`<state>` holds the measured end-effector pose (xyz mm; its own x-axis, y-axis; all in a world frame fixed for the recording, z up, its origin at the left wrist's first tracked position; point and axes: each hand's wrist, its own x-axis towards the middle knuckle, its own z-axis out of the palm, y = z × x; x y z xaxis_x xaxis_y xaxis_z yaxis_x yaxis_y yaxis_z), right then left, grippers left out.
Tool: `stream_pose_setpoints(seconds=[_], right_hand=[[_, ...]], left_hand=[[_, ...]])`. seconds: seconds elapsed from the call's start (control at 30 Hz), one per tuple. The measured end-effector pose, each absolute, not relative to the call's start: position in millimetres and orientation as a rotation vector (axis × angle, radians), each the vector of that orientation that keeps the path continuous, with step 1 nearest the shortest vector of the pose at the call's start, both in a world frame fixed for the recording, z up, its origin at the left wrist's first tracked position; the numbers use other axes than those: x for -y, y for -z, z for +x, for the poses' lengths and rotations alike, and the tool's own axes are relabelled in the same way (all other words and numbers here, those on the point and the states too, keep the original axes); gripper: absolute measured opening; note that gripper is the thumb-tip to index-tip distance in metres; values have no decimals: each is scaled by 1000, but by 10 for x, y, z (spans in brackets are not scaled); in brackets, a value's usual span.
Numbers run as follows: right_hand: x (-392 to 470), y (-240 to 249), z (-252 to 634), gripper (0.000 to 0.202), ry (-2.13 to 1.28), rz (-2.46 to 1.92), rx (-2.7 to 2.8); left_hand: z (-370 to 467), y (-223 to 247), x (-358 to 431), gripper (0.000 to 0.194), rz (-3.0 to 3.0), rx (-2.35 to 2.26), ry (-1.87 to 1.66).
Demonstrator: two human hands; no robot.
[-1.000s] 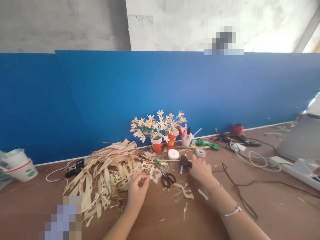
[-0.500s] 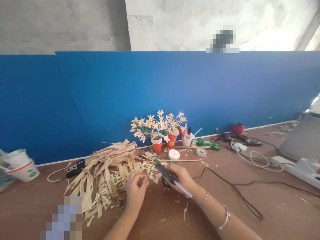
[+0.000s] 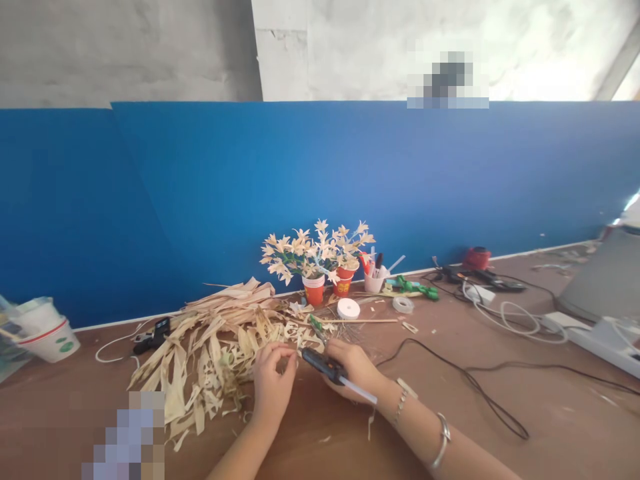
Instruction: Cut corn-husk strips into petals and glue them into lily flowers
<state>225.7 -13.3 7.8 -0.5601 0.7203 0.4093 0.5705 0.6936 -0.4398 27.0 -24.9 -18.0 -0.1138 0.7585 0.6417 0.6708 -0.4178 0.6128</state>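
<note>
My right hand (image 3: 353, 370) is wrapped round a black glue gun (image 3: 323, 363), with a clear glue stick (image 3: 359, 389) poking out of its rear end. The gun's nozzle points left, close to the fingertips of my left hand (image 3: 274, 373). Thumb and forefinger of that hand are pinched together; what they hold is too small to make out. Behind and left of my hands lies a heap of dry, pale husk strips (image 3: 210, 353). Pale star-shaped flowers (image 3: 320, 250) stand in red paper cups (image 3: 314, 291) beyond.
A white tape roll (image 3: 349, 308), a clear tape roll (image 3: 403, 305) and a thin stick (image 3: 365, 321) lie behind my right hand. Black cable (image 3: 480, 387) and a white power strip (image 3: 600, 340) are on the right. White cups (image 3: 50, 337) stand far left, before a blue partition (image 3: 225, 187).
My right hand has moved left with the glue gun, bringing its nozzle nearer my left fingertips. My left hand has stayed almost where it was.
</note>
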Motion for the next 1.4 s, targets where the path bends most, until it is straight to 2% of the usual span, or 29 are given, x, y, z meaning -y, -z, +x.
stream_pose_setpoints(seconds=[1.0, 1.4], right_hand=[[124, -73, 2246, 8, -308, -1009, 2346], [153, -170, 2302, 7, -319, -1230, 2308]], left_hand=[[274, 168, 262, 13, 2023, -1602, -1595], [247, 158, 264, 16, 1968, -1635, -1592]])
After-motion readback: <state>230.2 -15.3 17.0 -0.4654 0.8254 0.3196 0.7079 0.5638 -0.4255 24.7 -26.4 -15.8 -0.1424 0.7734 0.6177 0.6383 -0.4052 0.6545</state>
